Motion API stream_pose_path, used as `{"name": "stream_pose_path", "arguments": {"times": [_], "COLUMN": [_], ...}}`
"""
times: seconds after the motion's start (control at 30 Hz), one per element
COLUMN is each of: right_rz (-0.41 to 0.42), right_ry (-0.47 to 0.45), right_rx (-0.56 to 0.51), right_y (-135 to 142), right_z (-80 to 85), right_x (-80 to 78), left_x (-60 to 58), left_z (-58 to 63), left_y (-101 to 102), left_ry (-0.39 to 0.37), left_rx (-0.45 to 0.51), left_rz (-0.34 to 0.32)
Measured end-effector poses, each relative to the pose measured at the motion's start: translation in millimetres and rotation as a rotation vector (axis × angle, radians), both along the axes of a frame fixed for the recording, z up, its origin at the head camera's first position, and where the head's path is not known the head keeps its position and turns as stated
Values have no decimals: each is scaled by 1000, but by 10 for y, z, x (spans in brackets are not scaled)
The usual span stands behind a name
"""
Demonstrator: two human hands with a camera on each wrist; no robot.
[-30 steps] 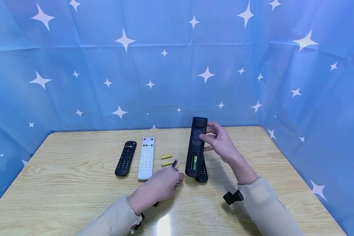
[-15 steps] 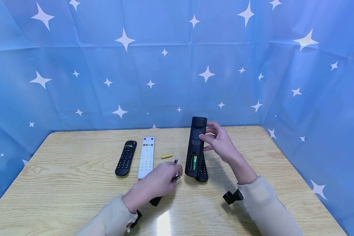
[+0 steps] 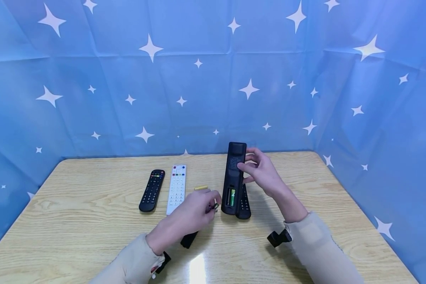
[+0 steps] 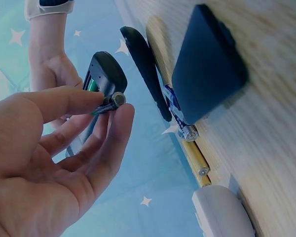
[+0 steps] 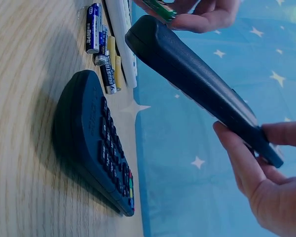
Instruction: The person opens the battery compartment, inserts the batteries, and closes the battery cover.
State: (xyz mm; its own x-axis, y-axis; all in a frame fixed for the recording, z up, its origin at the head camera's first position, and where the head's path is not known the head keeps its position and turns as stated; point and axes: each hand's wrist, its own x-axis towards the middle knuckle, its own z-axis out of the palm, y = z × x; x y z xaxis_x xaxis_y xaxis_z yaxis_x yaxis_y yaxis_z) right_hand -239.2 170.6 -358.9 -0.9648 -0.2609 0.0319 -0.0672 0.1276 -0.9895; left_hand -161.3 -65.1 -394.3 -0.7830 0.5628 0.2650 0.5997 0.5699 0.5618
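My right hand (image 3: 266, 173) holds a black remote control (image 3: 233, 173) by its upper part, thumb on the back and fingers behind. Its battery compartment lies uncovered, with a green battery (image 3: 232, 197) in one side. Between the thumb and fingers of my left hand (image 4: 59, 143) is another green battery (image 5: 160, 10), pinched close to the remote's lower end. Beneath the held remote, a second black remote (image 5: 103, 143) rests buttons up on the table. Several loose batteries, blue-and-silver (image 5: 92, 29) and gold (image 4: 196, 158), lie near the left hand, which partly hides them from the head camera.
A white remote (image 3: 176, 185) and another black remote (image 3: 152, 191) lie to the left on the wooden table (image 3: 92, 228). Partly under the left forearm is a black object (image 3: 189, 240). A blue star-patterned curtain (image 3: 213, 98) stands behind the table's far edge.
My left hand has shifted up slightly from among the batteries and now covers one gold battery. The held remote has moved a little left in my right hand.
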Motion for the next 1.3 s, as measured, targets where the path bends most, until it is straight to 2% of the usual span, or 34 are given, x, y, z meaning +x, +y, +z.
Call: {"name": "stream_pose_path", "arguments": {"times": [0.17,0.57,0.93,1.3], "right_rz": [10,56,59,86], "right_ry": [1,8,8,1], "right_rx": [-16,-96,-54,-73], "right_y": [-11,-60,-95,-122], "right_z": [-12,-63,-64,-58], "right_x": [2,6,22,34], "left_x": [13,33,58,70], "left_z": [24,49,72,72], "left_y": [11,49,88,133], "left_ry": [-34,11,14,-4], "left_rx": [43,163,231,312], "left_rz": [35,46,45,50]}}
